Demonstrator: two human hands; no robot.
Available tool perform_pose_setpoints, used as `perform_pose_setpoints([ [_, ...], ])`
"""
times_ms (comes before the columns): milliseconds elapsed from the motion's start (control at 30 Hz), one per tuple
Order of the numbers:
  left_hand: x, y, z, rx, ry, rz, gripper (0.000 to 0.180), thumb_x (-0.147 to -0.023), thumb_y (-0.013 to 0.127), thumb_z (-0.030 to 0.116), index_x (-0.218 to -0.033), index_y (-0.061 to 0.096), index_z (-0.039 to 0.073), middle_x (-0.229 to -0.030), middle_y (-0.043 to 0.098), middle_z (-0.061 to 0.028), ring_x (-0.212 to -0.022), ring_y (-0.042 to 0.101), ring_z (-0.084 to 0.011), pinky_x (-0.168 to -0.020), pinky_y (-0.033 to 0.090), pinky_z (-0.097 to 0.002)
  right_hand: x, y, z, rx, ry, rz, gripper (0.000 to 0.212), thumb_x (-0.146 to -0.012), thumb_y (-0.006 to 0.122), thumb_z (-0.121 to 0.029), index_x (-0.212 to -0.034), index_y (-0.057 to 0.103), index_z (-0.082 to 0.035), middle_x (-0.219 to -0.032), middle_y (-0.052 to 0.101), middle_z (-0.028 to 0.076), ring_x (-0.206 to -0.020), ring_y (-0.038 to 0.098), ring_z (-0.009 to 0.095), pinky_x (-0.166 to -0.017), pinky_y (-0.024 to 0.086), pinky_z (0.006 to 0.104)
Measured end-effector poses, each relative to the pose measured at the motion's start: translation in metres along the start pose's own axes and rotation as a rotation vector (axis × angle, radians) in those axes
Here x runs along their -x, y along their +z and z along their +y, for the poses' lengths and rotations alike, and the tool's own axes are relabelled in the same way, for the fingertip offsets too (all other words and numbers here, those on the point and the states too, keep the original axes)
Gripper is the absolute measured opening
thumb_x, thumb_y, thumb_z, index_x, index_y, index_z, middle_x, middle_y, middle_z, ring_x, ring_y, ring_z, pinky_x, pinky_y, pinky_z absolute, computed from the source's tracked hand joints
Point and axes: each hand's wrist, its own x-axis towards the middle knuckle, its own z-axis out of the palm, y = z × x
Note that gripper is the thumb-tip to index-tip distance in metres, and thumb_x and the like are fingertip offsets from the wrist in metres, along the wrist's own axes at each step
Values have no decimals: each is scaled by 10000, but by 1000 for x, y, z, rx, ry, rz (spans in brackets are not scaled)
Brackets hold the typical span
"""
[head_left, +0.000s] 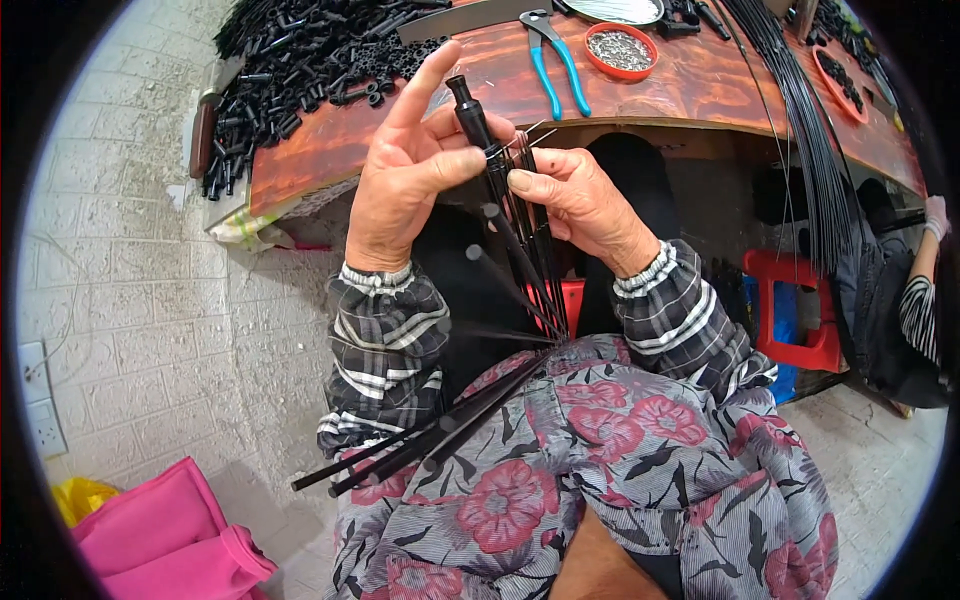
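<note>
Above my lap, my left hand point(405, 170) is closed around a stepped black plastic tube point(474, 115), its thumb pressed on the tube and its index finger stretched up. Below the tube hangs a bundle of thin black rods point(535, 262), which looks like umbrella ribs. My right hand point(590, 200) pinches the upper part of these rods between thumb and fingers, close to the tube's lower end. Thin wire-like ends stick out above the right fingertips. Further down, the rods meet near my apron, and thicker black lengths point(430, 440) fan out to the lower left. The fingers hide where rods and tube join.
On the wooden table point(470, 90) lie a heap of black plastic parts point(300, 70), blue-handled pliers point(553, 65) and a red dish point(648, 70) of small metal pieces. Long black rods point(810, 150) droop over its edge. A red stool point(825, 340) and a co-worker's gloved hand point(936, 215) are at right.
</note>
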Motion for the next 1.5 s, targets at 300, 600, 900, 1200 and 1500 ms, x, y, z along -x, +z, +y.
perform_pose_setpoints([
  [300,4,-2,1,-190,-58,5,538,-675,535,-119,-1196,468,2,-988,575,-117,-920,564,-178,-825,453,-279,-6,-6,10,-5,-29,-20,265,-825,580,-258,-937,581,-18,-724,617,14,-487,520,11,-335,261,124],
  [600,4,1,4,-173,-63,34,511,-676,494,-125,-1178,477,-28,-984,575,-113,-907,568,-172,-806,458,-262,-7,-2,10,-45,-22,-38,252,-840,561,-244,-949,578,-18,-700,633,60,-500,540,20,-338,266,121],
  [900,3,7,-2,-223,-8,147,526,-633,496,-157,-1143,509,-28,-917,571,-72,-828,570,-126,-756,462,-235,-10,-5,14,-43,7,-50,248,-827,570,-246,-946,598,-31,-692,634,49,-469,488,-2,-338,263,121],
  [1200,3,9,-3,-256,62,176,507,-636,495,-156,-1126,521,-31,-906,566,-63,-803,562,-111,-728,458,-212,-12,-4,14,-17,10,-44,232,-827,572,-245,-916,607,-34,-682,630,37,-450,462,-9,-336,258,121],
  [1500,-1,0,10,-238,-118,8,595,-696,530,-132,-1260,377,-18,-1052,519,-94,-940,545,-157,-817,446,-249,-9,-2,8,-67,-19,-10,258,-829,573,-250,-954,595,-25,-691,630,42,-450,475,-8,-337,262,117],
])
